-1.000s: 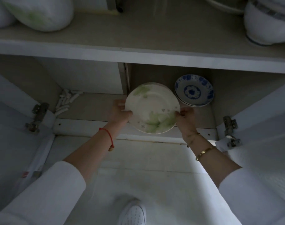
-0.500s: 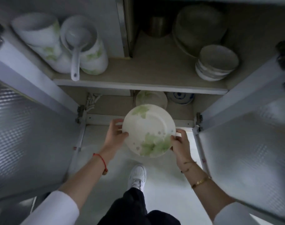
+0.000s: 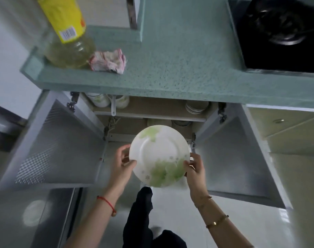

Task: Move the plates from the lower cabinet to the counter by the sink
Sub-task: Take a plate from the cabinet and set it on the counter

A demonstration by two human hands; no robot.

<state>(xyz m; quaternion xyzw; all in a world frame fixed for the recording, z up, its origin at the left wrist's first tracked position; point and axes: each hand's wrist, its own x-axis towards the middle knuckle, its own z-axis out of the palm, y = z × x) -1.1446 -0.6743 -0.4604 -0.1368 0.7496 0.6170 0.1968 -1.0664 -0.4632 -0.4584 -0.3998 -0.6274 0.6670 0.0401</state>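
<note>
A white plate with green leaf print (image 3: 158,154) hangs in the air in front of the open lower cabinet (image 3: 150,125), below the green speckled counter (image 3: 179,68). My left hand (image 3: 121,167) grips its left rim, thumb on top. My right hand (image 3: 194,169) grips the right rim. Another pale plate (image 3: 158,122) leans at the back of the bottom shelf, mostly hidden behind the held one. The sink is out of view.
Both cabinet doors (image 3: 50,145) (image 3: 236,158) stand wide open on either side. An oil bottle (image 3: 66,31) and a crumpled cloth (image 3: 108,60) sit on the counter's left; a black stove (image 3: 281,33) at right. Bowls (image 3: 196,106) and mugs (image 3: 100,101) fill the upper shelf.
I have risen and drawn back: the plate has come out of the bottom shelf and up, still held by both hands. The counter top is now in sight.
</note>
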